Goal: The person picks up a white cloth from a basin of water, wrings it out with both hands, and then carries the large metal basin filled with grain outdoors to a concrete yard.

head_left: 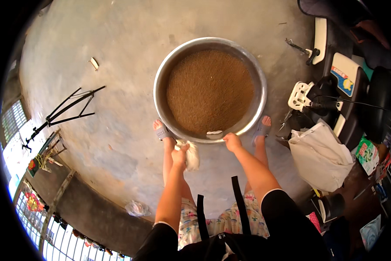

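The left hand (pixel 179 156) has its fingers clamped on a soft, cream-white, cloth-like bundle (pixel 193 157), which hangs just outside the near left side of a wide, round, silver metal basin (pixel 161 87) on the grey concrete floor (pixel 126 56). The right hand (pixel 233 142) is at the basin's near rim with fingers curled, though whether they grip it I cannot tell. Brown, fine-grained material (pixel 210 89) fills the basin's bottom, a small white piece (pixel 214 132) lying at its near edge.
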Demonstrator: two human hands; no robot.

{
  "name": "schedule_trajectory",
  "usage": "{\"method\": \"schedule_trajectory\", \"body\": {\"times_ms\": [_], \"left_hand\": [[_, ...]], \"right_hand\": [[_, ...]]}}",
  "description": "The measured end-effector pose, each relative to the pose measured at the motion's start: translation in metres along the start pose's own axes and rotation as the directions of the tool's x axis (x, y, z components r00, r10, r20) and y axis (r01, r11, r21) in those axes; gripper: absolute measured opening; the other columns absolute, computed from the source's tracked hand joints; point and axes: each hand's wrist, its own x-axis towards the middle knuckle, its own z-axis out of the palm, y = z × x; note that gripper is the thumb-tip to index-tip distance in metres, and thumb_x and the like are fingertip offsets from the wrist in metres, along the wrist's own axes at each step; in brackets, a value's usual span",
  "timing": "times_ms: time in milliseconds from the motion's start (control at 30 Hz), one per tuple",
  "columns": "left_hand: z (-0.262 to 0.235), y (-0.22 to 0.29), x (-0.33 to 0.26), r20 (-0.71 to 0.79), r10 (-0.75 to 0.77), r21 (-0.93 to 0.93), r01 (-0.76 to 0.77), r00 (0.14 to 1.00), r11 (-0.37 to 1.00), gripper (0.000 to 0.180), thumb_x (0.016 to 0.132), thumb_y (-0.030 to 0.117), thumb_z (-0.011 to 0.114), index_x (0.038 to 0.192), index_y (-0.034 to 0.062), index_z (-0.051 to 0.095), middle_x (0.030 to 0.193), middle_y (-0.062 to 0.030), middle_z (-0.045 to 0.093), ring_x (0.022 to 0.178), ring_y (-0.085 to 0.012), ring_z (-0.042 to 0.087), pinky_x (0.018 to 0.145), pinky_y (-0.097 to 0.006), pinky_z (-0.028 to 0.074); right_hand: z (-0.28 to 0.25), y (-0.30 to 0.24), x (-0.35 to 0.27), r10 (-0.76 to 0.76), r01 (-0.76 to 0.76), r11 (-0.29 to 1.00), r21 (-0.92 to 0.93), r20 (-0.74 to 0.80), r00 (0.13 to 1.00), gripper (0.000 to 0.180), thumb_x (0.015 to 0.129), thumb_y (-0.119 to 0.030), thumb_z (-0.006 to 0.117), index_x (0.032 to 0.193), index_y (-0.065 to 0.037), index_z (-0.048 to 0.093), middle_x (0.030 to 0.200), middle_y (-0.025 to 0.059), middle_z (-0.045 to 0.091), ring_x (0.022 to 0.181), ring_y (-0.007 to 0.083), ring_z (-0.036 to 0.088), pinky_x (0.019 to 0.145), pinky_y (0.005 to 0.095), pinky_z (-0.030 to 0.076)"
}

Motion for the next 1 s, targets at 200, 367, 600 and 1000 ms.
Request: {"method": "schedule_trajectory", "body": {"times_ms": [200,367,600,1000], "left_hand": [[-0.023,-0.072,0.009,0.046,-0.295,-0.234,0.297,0.955,0.926,0.036,0.074,0.011,0.066,0.103,-0.0068,0.054,0.092,-0.0121,0.061,0.079,-0.0212,0.06,0.07,-0.032,0.048],[-0.012,-0.07,0.014,0.095,-0.278,-0.22,0.293,0.956,0.93,0.036,0.077,0.012,0.064,0.105,-0.0057,0.051,0.091,-0.0124,0.059,0.08,-0.0229,0.06,0.069,-0.034,0.049],[-0.021,-0.072,0.027,0.346,-0.383,-0.18,0.461,0.857,0.869,0.035,0.077,0.014,0.063,0.104,-0.0051,0.052,0.091,-0.012,0.061,0.081,-0.0245,0.061,0.071,-0.036,0.051],[-0.001,-0.051,0.017,0.657,-0.067,-0.387,0.413,0.751,0.824,0.075,0.08,0.012,0.062,0.139,0.0126,0.016,0.124,-0.0104,0.045,0.11,-0.0234,0.049,0.091,-0.037,0.042]], "right_hand": [[0.06,-0.016,0.023,-0.109,0.133,0.932,-0.338,0.089,0.99,0.029,0.079,-0.003,0.049,0.105,-0.01,0.059,0.131,0.0082,0.037,0.115,0.0299,0.04,0.095,0.0395,0.037],[0.054,-0.004,0.031,-0.207,0.202,0.978,-0.059,-0.098,0.973,0.021,0.077,0.0,0.053,0.097,-0.001,0.061,0.114,0.0092,0.052,0.101,0.0309,0.051,0.086,0.0346,0.043],[-0.005,-0.056,-0.01,0.149,-0.049,0.5,0.865,-0.03,0.988,0.013,0.077,-0.003,0.064,0.088,0.002,0.061,0.085,0.0074,0.062,0.072,0.0112,0.059,0.064,0.0238,0.047],[-0.008,-0.097,-0.004,-0.304,0.28,0.739,0.613,-0.068,0.95,0.014,0.072,-0.005,0.064,0.079,0.0,0.052,0.085,0.0093,0.059,0.072,0.0189,0.058,0.064,0.0293,0.047]]}}
